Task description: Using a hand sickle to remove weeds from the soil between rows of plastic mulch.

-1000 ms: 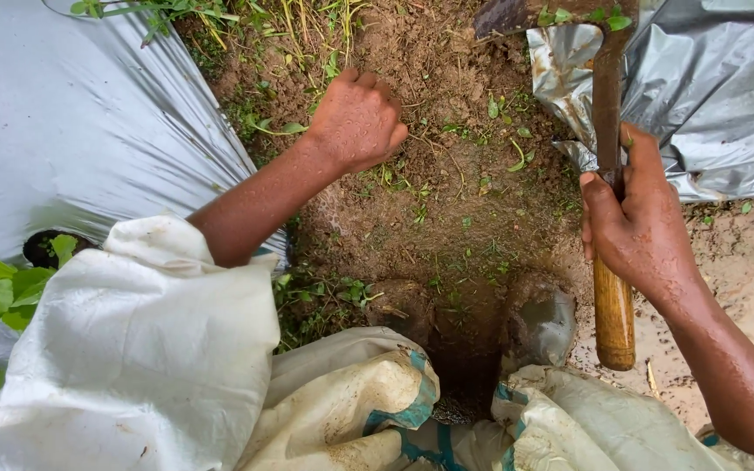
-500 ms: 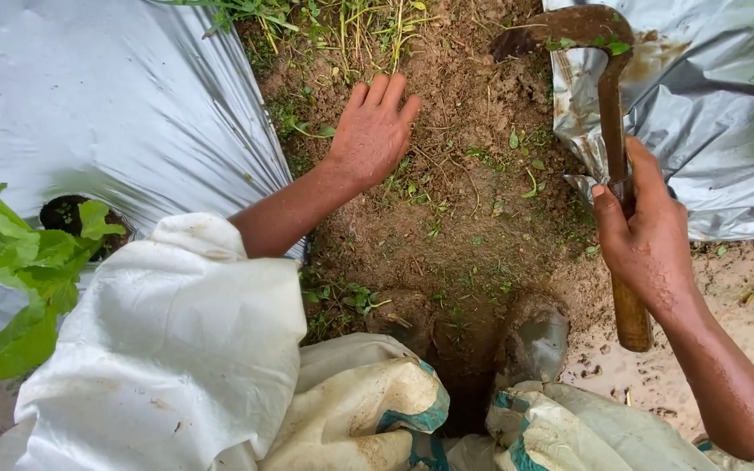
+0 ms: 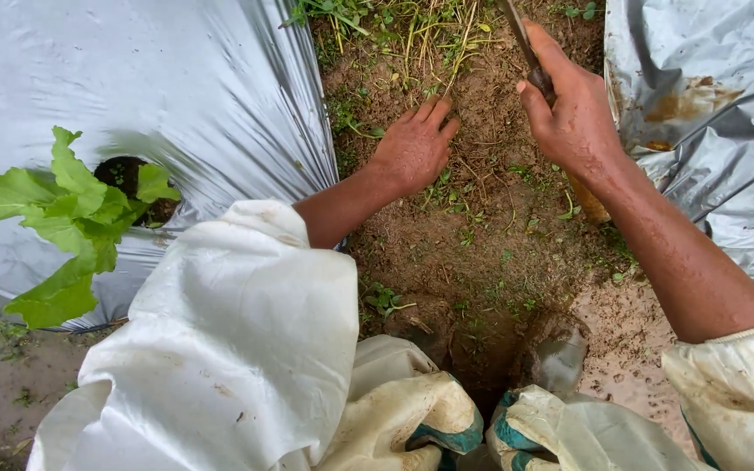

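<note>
The right hand [image 3: 573, 113] was closed around the brown wooden handle of a digging tool [image 3: 588, 199]; the handle passed through the fist, its metal end went out of the picture at the top, and its lower end showed below the wrist. The left hand [image 3: 414, 150] was open, with the palm down and the fingers spread flat on the strip of bare brown soil [image 3: 490, 235], just to the left of the tool. To my judgement, this work goes well when the flat hand stays beside the blade and not under it, and when the strokes are short, so that the plastic on both sides is not cut. The soil strip itself carried small green weeds [image 3: 383, 298] and dry grass stems [image 3: 429, 35]. On the left of the strip lay a grey plastic mulch sheet [image 3: 220, 96], and a round hole cut in it held a young plant with broad light green leaves [image 3: 71, 209] standing in dark earth. On the right of the strip lay another crumpled grey plastic sheet [image 3: 709, 113] with brown mud stains. Nearest to the camera, below the strip, were the white sleeves [image 3: 237, 349] and the muddy light trousers of the person; a boot [image 3: 560, 358] stood in the soil there.
</note>
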